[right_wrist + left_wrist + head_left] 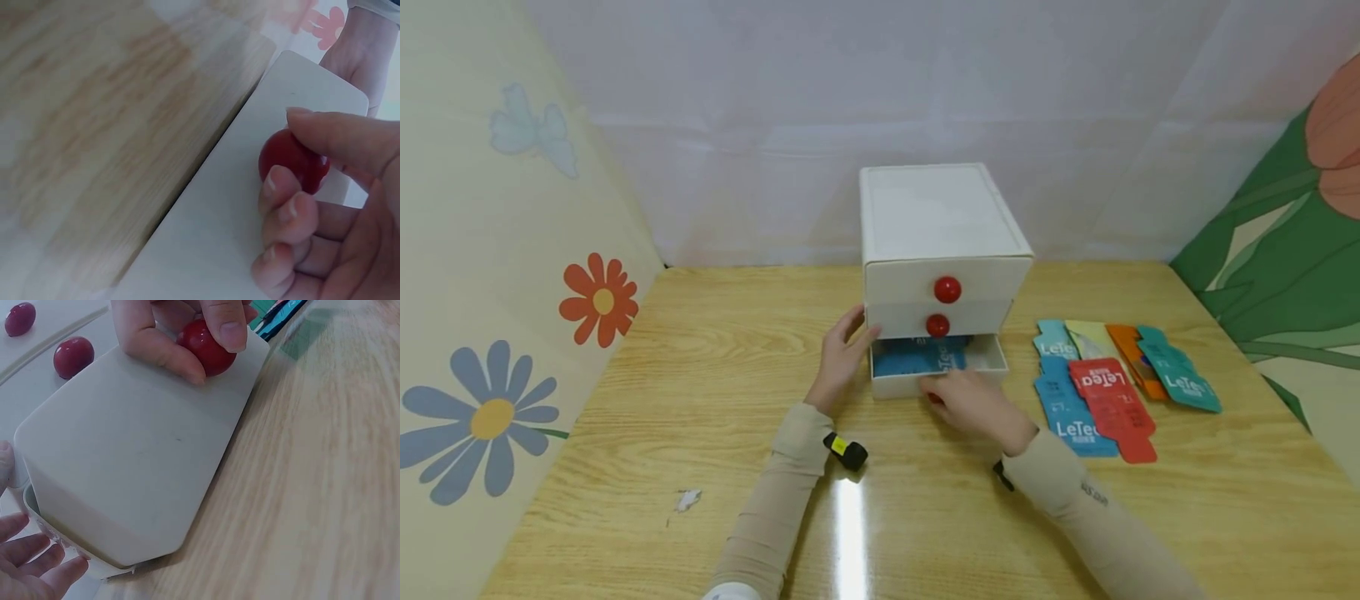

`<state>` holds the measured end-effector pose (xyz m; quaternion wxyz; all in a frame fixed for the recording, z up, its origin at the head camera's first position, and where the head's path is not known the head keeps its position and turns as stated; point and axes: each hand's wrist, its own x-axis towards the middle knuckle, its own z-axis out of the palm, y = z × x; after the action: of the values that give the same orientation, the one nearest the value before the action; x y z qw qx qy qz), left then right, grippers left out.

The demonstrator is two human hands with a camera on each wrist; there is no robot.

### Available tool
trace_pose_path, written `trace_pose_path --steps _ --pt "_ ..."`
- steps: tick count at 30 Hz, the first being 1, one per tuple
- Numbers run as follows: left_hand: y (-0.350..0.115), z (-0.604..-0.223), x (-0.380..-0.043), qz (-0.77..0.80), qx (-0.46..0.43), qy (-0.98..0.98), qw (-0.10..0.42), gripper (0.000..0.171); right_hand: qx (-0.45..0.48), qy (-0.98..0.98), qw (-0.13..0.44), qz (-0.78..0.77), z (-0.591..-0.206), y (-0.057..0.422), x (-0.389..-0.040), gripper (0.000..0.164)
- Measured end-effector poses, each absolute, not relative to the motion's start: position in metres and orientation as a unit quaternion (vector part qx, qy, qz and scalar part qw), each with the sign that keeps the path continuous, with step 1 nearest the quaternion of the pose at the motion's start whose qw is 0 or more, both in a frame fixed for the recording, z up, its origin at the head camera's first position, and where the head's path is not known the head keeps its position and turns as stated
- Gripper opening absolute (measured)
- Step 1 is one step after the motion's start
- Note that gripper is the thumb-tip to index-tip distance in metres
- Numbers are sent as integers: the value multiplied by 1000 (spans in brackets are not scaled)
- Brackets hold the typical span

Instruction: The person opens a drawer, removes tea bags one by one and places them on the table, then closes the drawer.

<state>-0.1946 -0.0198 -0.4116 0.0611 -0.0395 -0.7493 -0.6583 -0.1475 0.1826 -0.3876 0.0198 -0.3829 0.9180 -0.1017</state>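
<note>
A white cabinet (936, 212) with three drawers stands at the back of the table. Its bottom drawer (883, 388) is pulled out, showing blue packets (917, 357) printed with "LeTea" inside. In the right wrist view, my right hand (337, 212) pinches that drawer's round red knob (294, 161) between thumb and curled fingers. At the cabinet's left side is my left hand (841, 362), thumb near the front edge. The left wrist view shows its loosely spread fingers (37, 553) beside the drawer's side wall, holding nothing.
Several flat LeTea packets lie right of the cabinet, including a red one (1116, 404), a blue one (1067, 408) and a green one (1180, 375). Red knobs (947, 289) stick out from the upper drawers. A small pale mark (688, 500) shows on the table at front left.
</note>
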Motion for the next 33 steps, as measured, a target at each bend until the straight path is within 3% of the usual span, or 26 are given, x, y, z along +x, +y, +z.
trace_pose_path --steps 13,33 --pt "-21 -415 -196 -661 -40 -748 49 49 -379 918 48 -110 -386 183 -141 11" --pt "-23 -415 -198 -672 -48 -738 38 50 -387 915 30 -114 -389 186 -131 8"
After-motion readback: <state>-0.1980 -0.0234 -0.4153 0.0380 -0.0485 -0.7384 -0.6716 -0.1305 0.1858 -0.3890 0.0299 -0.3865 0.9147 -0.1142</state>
